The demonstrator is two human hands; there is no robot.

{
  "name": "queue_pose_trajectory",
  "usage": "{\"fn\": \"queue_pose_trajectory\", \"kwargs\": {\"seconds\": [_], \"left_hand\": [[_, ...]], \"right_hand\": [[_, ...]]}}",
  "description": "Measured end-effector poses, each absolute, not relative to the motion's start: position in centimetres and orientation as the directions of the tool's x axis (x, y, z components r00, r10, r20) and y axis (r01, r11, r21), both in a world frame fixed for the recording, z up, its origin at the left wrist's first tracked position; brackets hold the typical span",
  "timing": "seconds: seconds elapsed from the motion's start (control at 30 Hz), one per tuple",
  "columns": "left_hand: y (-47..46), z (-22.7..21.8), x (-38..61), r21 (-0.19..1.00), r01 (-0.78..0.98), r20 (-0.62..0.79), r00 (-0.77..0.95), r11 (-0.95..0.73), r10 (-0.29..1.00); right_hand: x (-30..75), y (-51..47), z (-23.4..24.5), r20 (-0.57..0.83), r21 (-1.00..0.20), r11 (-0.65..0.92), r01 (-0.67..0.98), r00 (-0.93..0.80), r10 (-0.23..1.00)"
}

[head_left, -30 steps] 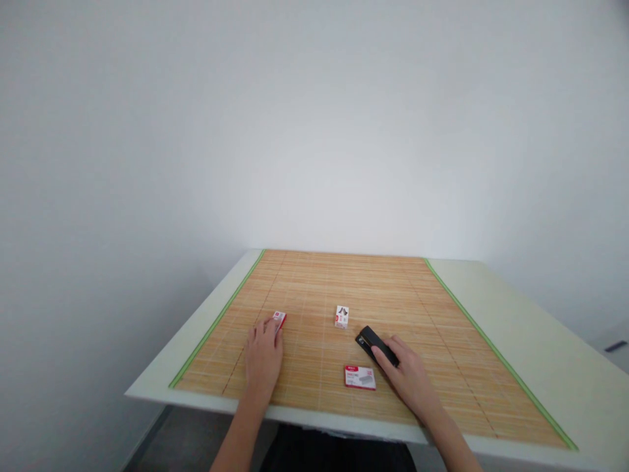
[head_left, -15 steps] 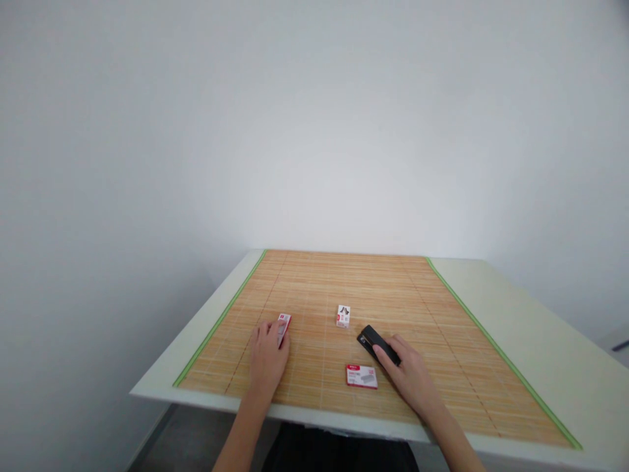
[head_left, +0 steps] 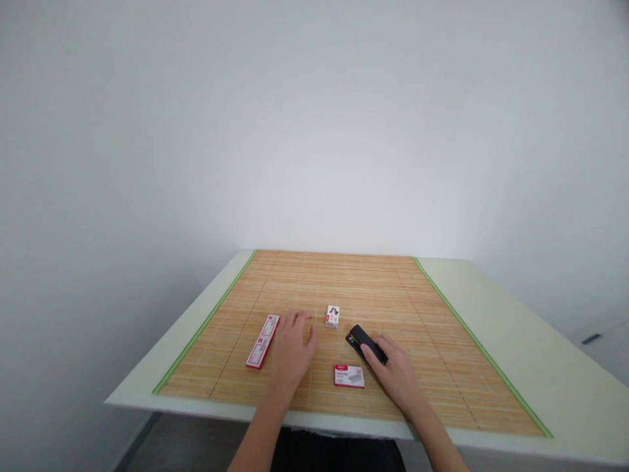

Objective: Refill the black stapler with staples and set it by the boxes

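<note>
My left hand (head_left: pixel 291 351) hovers over the bamboo mat (head_left: pixel 344 282) with fingers spread, holding nothing. A long red-and-white box (head_left: pixel 263 340) lies just to its left, uncovered. A small white box (head_left: pixel 333 316) stands a little beyond the fingertips. My right hand (head_left: pixel 396 375) rests on the near end of a black stapler (head_left: pixel 362 341) that lies on the mat. A flat red-and-white staple box (head_left: pixel 349 376) lies between the two hands near the front edge.
The mat has green edging and lies on a pale table (head_left: pixel 515 328) set against a white wall. The table's front edge runs just under my forearms.
My left hand has lifted off the long red-and-white box and moved right toward the small white box. The right hand stays on the stapler. The view has shifted slightly.
</note>
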State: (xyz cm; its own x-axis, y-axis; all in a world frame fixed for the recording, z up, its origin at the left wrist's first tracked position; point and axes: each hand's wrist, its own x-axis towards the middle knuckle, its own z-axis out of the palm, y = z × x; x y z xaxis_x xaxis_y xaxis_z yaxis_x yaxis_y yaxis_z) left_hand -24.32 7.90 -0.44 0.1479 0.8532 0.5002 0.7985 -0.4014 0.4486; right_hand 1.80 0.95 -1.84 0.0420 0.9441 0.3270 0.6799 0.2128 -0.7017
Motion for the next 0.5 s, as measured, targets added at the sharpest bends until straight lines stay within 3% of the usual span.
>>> {"fn": "queue_pose_trajectory", "kwargs": {"seconds": [0.1,0.2,0.5], "left_hand": [[9.4,-0.9,-20.2,0.447,0.741,0.441,0.305,-0.502,0.844],[10.7,-1.6,-18.3,0.445,0.745,0.377,0.347,-0.497,0.859],[10.1,-0.8,-22.7,0.445,0.803,0.395,0.222,-0.397,0.892]], "right_hand": [[1.8,1.0,-1.7,0.325,-0.701,0.215,0.680,0.036,0.945],[1.8,1.0,-1.7,0.321,-0.696,0.210,0.687,0.036,0.946],[1.9,1.0,-1.6,0.323,-0.703,0.212,0.679,0.039,0.946]]}}
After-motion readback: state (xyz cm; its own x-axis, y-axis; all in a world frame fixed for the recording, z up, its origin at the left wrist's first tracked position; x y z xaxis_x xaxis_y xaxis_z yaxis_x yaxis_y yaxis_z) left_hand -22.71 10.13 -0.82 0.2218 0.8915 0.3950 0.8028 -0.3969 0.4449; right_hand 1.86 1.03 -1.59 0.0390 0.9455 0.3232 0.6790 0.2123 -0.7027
